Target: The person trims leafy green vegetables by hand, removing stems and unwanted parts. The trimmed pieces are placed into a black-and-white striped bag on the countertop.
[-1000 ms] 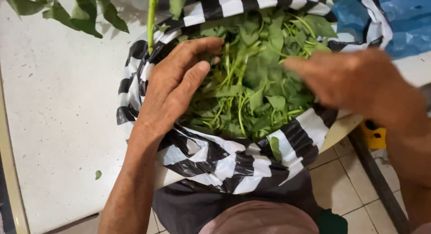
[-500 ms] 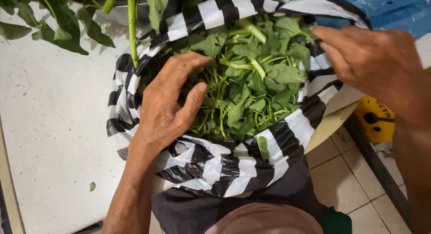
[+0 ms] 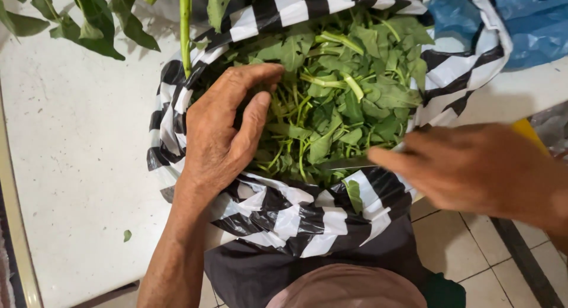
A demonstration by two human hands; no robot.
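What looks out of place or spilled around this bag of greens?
One small leaf scrap lies alone on the white table, apart from the striped bag that the left hand rests in. Some leaves in the bag have small holes. The right hand is blurred. Nothing else stands out.

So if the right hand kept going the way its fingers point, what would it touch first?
Probably the near rim of the striped bag, then the leafy greens inside. The right hand points left, fingertips about at that rim; it is blurred, so depth is uncertain.
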